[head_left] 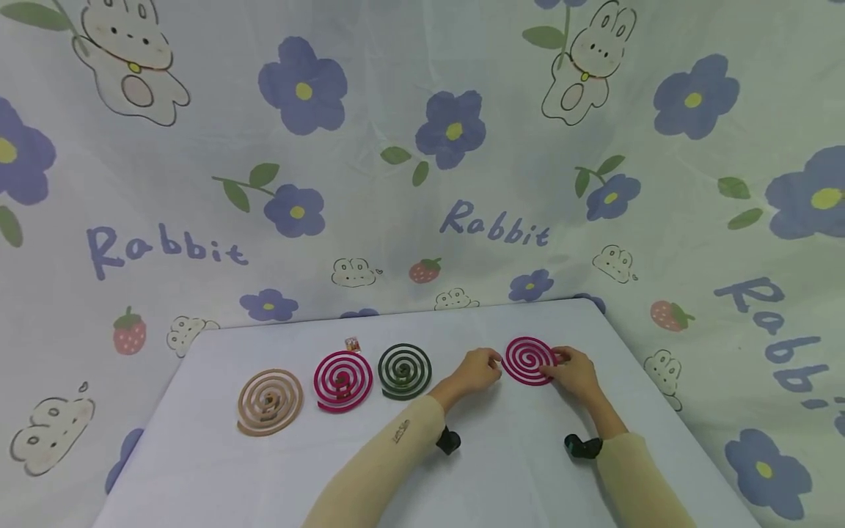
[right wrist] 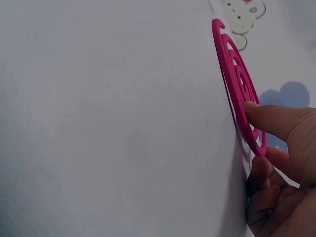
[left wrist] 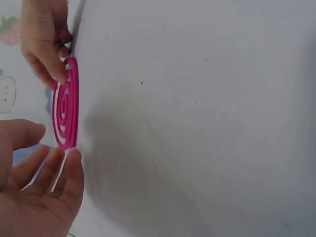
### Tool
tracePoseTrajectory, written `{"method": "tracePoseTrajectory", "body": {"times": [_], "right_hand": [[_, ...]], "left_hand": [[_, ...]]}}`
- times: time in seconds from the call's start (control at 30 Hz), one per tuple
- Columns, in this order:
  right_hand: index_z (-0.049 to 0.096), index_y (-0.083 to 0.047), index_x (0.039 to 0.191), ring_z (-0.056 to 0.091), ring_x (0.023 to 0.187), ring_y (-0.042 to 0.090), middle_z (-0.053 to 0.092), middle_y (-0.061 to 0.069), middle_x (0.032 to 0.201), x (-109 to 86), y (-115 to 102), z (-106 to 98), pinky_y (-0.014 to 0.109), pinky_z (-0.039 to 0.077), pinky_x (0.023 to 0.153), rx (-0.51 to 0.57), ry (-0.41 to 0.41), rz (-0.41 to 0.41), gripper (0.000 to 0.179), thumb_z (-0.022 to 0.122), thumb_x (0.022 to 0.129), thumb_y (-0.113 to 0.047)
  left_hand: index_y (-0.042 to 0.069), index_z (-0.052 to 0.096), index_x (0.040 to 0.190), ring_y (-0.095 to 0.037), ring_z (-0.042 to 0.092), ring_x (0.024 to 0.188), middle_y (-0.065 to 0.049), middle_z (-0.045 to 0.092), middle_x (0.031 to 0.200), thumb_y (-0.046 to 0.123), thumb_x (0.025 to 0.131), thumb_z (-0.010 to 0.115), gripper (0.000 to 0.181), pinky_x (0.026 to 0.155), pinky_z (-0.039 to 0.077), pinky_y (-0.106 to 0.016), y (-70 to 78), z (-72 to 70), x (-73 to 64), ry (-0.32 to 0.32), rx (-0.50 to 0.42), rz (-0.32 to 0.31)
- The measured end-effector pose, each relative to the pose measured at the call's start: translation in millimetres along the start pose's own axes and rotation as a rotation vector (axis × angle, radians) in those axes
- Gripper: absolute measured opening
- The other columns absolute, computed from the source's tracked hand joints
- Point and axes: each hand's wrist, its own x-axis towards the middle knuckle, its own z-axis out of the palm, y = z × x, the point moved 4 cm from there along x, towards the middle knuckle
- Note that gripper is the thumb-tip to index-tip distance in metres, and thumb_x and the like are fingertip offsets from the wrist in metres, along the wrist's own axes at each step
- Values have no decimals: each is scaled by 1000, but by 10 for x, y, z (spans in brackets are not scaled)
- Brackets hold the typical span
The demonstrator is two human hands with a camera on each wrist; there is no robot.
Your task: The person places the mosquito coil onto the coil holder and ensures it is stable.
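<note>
A pink spiral mosquito coil (head_left: 529, 360) is pinched at its right edge by my right hand (head_left: 576, 374). In the right wrist view the thumb lies on the coil's face (right wrist: 232, 66) while the other fingers curl at its edge and behind. My left hand (head_left: 477, 372) is at the coil's left side. Its fingertips (left wrist: 74, 155) are right at the rim in the left wrist view, with the thumb held apart. Left of that hand lie a dark green coil (head_left: 416, 372), another pink coil (head_left: 320, 383) and a tan coil (head_left: 244, 402), each with small pieces at its centre.
A small printed picture piece (head_left: 353, 344) lies behind the left pink coil. The white-covered table (head_left: 218, 484) ends at a back edge against a printed rabbit-and-flower cloth (head_left: 383, 242). Black wrist devices (head_left: 449, 441) sit at both wrists.
</note>
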Motion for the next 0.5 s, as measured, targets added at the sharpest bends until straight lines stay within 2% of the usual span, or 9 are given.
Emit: {"method": "tracePoseTrajectory", "body": {"times": [0.2, 0.5], "right_hand": [[54, 6, 128, 54, 100, 38, 59, 23, 110, -58, -16, -6, 47, 49, 82, -20, 1, -11, 60, 79, 81, -21], [56, 5, 127, 55, 100, 35, 60, 21, 108, -80, -76, 26, 46, 50, 81, 7, -1, -27, 58, 80, 80, -22]], "left_hand": [[-4, 63, 118, -11, 55, 78, -5, 61, 95, 6, 89, 65, 31, 67, 49, -24, -88, 62, 115, 40, -61, -36], [-4, 64, 119, -11, 52, 79, 1, 59, 89, 8, 90, 65, 32, 73, 48, -27, -200, 46, 189, 79, -32, -79]]}}
